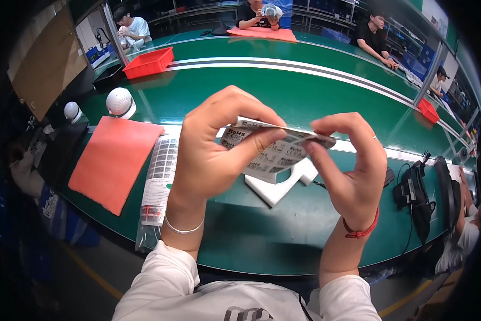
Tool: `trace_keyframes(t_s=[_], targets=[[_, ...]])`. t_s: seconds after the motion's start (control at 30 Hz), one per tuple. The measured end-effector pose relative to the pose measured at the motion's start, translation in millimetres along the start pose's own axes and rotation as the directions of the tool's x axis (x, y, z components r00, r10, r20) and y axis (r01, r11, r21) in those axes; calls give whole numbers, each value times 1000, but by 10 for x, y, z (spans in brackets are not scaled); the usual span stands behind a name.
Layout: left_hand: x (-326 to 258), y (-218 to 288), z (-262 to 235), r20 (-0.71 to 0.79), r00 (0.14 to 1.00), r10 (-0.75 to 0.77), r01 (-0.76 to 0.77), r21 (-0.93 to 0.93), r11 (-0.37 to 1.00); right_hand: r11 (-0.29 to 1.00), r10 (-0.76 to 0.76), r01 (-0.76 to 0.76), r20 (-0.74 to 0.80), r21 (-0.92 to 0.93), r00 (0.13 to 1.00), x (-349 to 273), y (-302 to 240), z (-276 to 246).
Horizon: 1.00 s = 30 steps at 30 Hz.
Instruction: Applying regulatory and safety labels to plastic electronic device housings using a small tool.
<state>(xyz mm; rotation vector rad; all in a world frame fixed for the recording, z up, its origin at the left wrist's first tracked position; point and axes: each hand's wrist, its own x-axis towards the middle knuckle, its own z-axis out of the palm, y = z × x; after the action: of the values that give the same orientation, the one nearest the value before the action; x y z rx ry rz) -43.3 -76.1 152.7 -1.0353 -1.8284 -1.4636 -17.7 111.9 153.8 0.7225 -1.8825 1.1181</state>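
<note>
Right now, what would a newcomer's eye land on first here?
Dead centre, the left hand and right hand pinch a label sheet between them, above a white foam piece on the green bench. To the left lie an orange pad and a bagged strip of labels. A red bin sits further back.

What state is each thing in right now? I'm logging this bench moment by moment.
left hand: raised, gripping the label sheet.
right hand: raised, pinching the sheet's right end.
label sheet: held off the bench, bent.
white foam piece: lying flat on the green bench.
bagged label sheets: lying flat.
orange mat: flat, bare.
red bin: upright; contents cannot be seen.
</note>
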Motion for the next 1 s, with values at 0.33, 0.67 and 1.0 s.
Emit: trace_keyframes(t_s=[0.33,0.67,1.0], targets=[[63,-24,-28,-50,999,-22,34,271,962,997,67,-67,0,-38,998,30,77,-111],[37,41,-49,-68,997,19,8,373,928,981,192,-149,-534,123,824,52,278,-312],[-8,135,-125,22,988,-155,155,-268,951,987,-157,146,-420,-59,894,9,-57,-204]])
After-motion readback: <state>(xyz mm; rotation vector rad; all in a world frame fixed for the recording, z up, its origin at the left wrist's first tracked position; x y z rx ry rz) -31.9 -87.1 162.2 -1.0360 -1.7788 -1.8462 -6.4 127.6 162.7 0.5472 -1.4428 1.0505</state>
